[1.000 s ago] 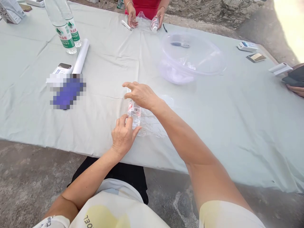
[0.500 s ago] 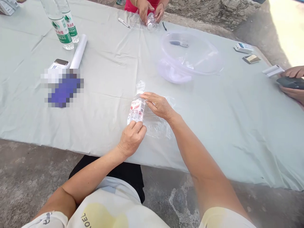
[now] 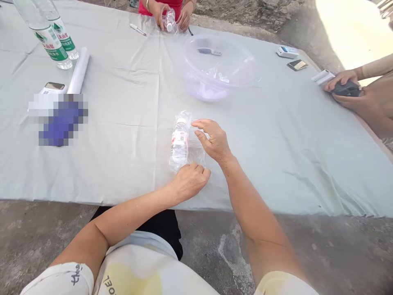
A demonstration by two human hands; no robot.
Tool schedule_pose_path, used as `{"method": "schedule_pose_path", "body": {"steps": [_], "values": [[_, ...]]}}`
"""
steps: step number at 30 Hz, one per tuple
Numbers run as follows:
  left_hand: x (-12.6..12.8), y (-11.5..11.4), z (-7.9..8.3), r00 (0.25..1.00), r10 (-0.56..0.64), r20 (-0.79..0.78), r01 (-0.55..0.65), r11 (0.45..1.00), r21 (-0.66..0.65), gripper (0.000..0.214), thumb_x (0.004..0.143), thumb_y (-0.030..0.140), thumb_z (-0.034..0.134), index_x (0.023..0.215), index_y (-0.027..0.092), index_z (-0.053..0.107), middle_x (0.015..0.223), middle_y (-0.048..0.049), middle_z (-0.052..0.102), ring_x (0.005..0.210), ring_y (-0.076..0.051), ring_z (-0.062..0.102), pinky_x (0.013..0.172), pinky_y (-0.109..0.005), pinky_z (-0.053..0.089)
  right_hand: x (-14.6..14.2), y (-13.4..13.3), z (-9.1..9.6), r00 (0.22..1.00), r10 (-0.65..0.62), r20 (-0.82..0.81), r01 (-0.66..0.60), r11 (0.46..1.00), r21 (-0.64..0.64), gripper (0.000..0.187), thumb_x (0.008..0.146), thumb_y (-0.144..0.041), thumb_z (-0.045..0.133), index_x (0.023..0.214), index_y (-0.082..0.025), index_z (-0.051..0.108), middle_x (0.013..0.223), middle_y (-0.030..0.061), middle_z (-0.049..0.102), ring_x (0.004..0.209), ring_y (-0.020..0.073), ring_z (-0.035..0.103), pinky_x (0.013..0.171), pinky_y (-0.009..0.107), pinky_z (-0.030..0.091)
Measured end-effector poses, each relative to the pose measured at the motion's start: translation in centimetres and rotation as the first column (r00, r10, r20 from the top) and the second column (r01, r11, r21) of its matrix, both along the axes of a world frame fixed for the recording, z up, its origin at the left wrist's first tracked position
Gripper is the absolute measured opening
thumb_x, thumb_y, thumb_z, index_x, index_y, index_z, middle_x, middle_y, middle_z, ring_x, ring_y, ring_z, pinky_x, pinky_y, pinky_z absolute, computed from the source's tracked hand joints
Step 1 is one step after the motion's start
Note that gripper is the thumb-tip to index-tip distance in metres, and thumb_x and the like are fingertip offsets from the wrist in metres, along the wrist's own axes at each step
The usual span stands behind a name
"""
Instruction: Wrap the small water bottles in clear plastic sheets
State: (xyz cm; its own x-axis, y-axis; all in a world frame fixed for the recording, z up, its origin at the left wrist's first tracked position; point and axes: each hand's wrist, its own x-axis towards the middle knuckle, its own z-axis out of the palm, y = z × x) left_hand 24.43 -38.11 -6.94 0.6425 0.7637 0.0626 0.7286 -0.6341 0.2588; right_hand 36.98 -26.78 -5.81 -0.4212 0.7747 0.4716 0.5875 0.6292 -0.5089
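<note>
On the cloth before me lies a small clear water bottle [image 3: 179, 143] with a white cap and a red-and-white label, its cap end pointing away. Clear plastic film [image 3: 196, 155] wraps around it and spreads to its right. My left hand [image 3: 192, 180] is closed at the film's near edge, just below the bottle's base; the pinched fingertips are partly hidden. To the right of the cap, my right hand [image 3: 213, 139] has its thumb and fingers apart, beside the film and off the bottle.
A translucent basin [image 3: 221, 82] holding crumpled clear plastic stands ahead. Two large water bottles [image 3: 53, 45], a white roll [image 3: 79, 69] and a blurred purple item [image 3: 63, 123] are at left. Across the table a person's hands [image 3: 172, 16] handle another bottle; at right, another person's hands [image 3: 346, 88] hold a dark object.
My left hand has moved from the bottle's base toward the right. My right hand has come off the bottle's neck, its fingers parting. The view has shifted right.
</note>
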Motion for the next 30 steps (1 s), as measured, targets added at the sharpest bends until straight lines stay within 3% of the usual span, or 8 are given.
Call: {"method": "schedule_pose_path", "body": {"steps": [6, 11, 13, 15, 19, 23, 26, 30], "values": [[1.5, 0.5, 0.8, 0.999, -0.001, -0.037, -0.004, 0.991, -0.134, 0.023, 0.098, 0.02, 0.056, 0.115, 0.007, 0.064, 0.103, -0.0183, 0.071, 0.1, -0.03, 0.069, 0.072, -0.037, 0.054, -2.8, -1.4, 1.1, 0.954, 0.239, 0.179, -0.223, 0.969, -0.106, 0.032, 0.1, -0.052, 0.055, 0.103, -0.03, 0.078, 0.115, 0.007, 0.066, 0.103, 0.0239, 0.063, 0.086, 0.04, 0.055], [-0.9, -2.0, 2.8, 0.882, -0.372, 0.291, 0.426, 0.892, -0.152, 0.022, 0.099, 0.039, 0.059, 0.092, 0.02, 0.067, 0.087, -0.0046, 0.072, 0.084, -0.018, 0.068, 0.071, -0.03, 0.05, -0.7, -2.5, 0.1, 0.992, 0.064, 0.11, -0.056, 0.996, -0.07, 0.034, 0.097, -0.057, 0.058, 0.09, -0.027, 0.073, 0.106, 0.0072, 0.063, 0.09, 0.0211, 0.061, 0.071, 0.035, 0.052], [-2.7, -2.4, 3.2, 0.831, -0.251, 0.496, 0.359, 0.923, -0.136, 0.026, 0.102, 0.036, 0.051, 0.087, 0.021, 0.066, 0.082, -0.0026, 0.071, 0.079, -0.014, 0.066, 0.072, -0.028, 0.05, 0.9, -3.2, -0.6, 0.998, -0.041, 0.037, 0.043, 0.997, -0.065, 0.038, 0.093, -0.062, 0.061, 0.084, -0.026, 0.067, 0.102, 0.0076, 0.063, 0.09, 0.0221, 0.061, 0.069, 0.035, 0.052], [-4.4, -1.6, 3.3, 0.797, 0.061, 0.601, 0.073, 0.978, -0.196, 0.024, 0.102, 0.031, 0.047, 0.088, 0.021, 0.064, 0.082, -0.0025, 0.069, 0.076, -0.014, 0.064, 0.072, -0.028, 0.05, 2.4, -4.0, -1.2, 0.988, -0.147, -0.04, 0.143, 0.985, -0.096, 0.041, 0.088, -0.066, 0.064, 0.082, -0.025, 0.062, 0.101, 0.0082, 0.064, 0.094, 0.0245, 0.062, 0.069, 0.036, 0.052], [-5.8, 2.1, 2.8, 0.716, 0.543, 0.439, -0.387, 0.832, -0.398, 0.02, 0.097, 0.024, 0.049, 0.108, 0.019, 0.064, 0.098, -0.0057, 0.072, 0.088, -0.019, 0.066, 0.077, -0.032, 0.05, 4.2, -5.7, -2.2, 0.912, -0.394, -0.116, 0.323, 0.862, -0.391, 0.036, 0.084, -0.06, 0.067, 0.089, -0.024, 0.061, 0.096, 0.0057, 0.071, 0.081, 0.0227, 0.066, 0.065, 0.036, 0.052], [-3.7, 4.9, 2.6, 0.794, 0.534, 0.292, -0.296, 0.759, -0.58, 0.034, 0.099, 0.034, 0.049, 0.123, 0.015, 0.061, 0.111, -0.0111, 0.073, 0.094, -0.023, 0.068, 0.077, -0.034, 0.051, 4.3, -7.0, -2.4, 0.818, -0.542, -0.194, 0.3, 0.689, -0.66, 0.038, 0.089, -0.048, 0.061, 0.118, -0.023, 0.061, 0.082, 0.0017, 0.073, 0.067, 0.0207, 0.066, 0.058, 0.035, 0.054], [-1.9, 5.2, 2.4, 0.812, 0.513, 0.278, -0.232, 0.721, -0.653, 0.035, 0.097, 0.041, 0.051, 0.116, 0.014, 0.063, 0.108, -0.0124, 0.073, 0.093, -0.024, 0.069, 0.072, -0.033, 0.051, 3.9, -7.5, -2.5, 0.795, -0.547, -0.262, 0.253, 0.691, -0.677, 0.041, 0.091, -0.044, 0.056, 0.125, -0.022, 0.061, 0.089, 0.0039, 0.075, 0.072, 0.0217, 0.07, 0.059, 0.035, 0.057], [-2.0, 4.5, 1.9, 0.694, 0.588, 0.417, -0.208, 0.717, -0.665, 0.046, 0.092, 0.043, 0.06, 0.131, 0.018, 0.057, 0.121, -0.0128, 0.068, 0.104, -0.024, 0.067, 0.079, -0.033, 0.054, 2.2, -7.7, -2.9, 0.767, -0.509, -0.391, 0.189, 0.761, -0.621, 0.043, 0.088, -0.044, 0.058, 0.125, -0.022, 0.055, 0.111, 0.0097, 0.075, 0.093, 0.024, 0.073, 0.067, 0.037, 0.061]]}}
